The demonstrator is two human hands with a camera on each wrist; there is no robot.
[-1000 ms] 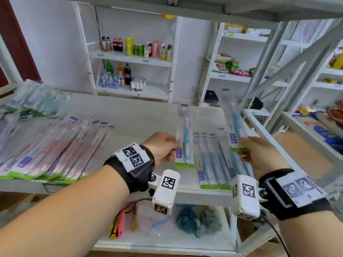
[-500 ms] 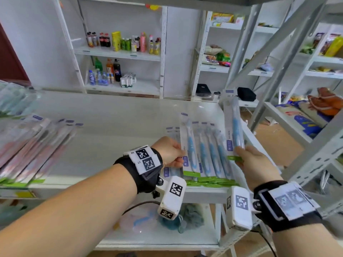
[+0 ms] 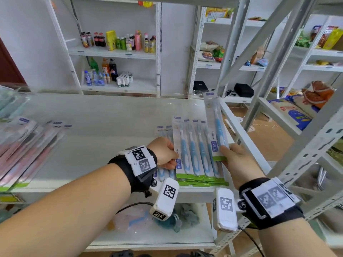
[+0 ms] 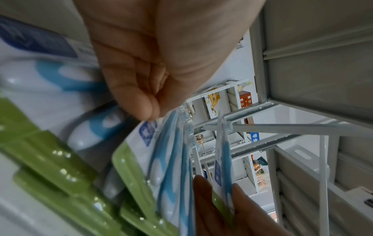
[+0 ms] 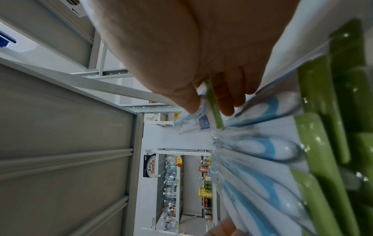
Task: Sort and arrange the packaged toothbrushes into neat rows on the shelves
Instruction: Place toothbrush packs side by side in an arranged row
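Several blue packaged toothbrushes (image 3: 199, 154) lie in a row on the white shelf (image 3: 111, 134), green ends toward me. My left hand (image 3: 172, 156) grips the left edge of the leftmost top pack (image 3: 182, 149), which lies flat on the row; the left wrist view shows the curled fingers (image 4: 139, 102) over the packs. My right hand (image 3: 225, 154) holds another blue pack (image 3: 215, 125) tilted up above the row's right end, pinched at its green bottom edge (image 5: 213, 105) between thumb and fingers. Pink packs (image 3: 27, 149) lie at the shelf's left.
A grey upright post and diagonal braces (image 3: 263, 75) stand right of the row, near the raised pack. The lower shelf (image 3: 148, 236) holds bagged items and a sponge. Drink bottles (image 3: 118, 41) fill the far shelves. Bare shelf surface lies between the pink and blue packs.
My left hand brought its blue pack down from the air onto the left side of the row. The right hand kept its pack raised. The head view turned to the right.
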